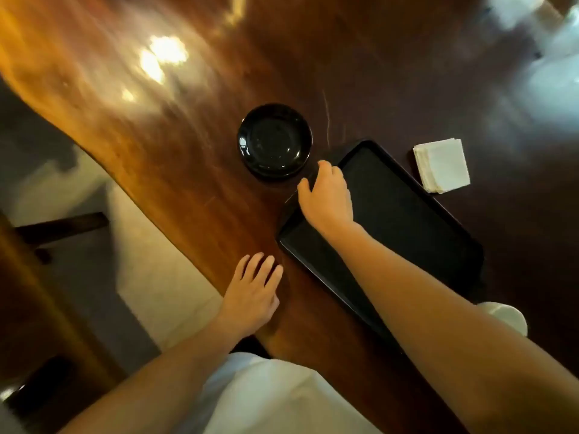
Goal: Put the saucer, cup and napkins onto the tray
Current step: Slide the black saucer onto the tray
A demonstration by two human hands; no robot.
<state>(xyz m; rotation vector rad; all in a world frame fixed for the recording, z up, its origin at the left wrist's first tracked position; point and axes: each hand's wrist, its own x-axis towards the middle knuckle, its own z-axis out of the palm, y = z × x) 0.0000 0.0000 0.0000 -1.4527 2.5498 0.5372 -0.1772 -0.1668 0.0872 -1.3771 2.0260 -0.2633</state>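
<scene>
A black rectangular tray [404,220] lies slantwise on the dark wooden table, with nothing on it. A stack of black saucers [274,140] sits just left of the tray's far corner. White folded napkins [441,165] lie to the right of the tray's far end. A white cup [504,316] peeks out behind my right forearm, at the tray's near right corner. My right hand [327,195] hovers over the tray's left rim, fingers curled and empty, a short way from the saucers. My left hand [252,292] rests flat on the table edge, fingers apart.
The polished wooden table [175,145] runs diagonally, its edge close to my left hand. Beyond the edge are a tiled floor [147,252] and a dark wooden chair [47,277] at the left. White shapes at the far right are blurred.
</scene>
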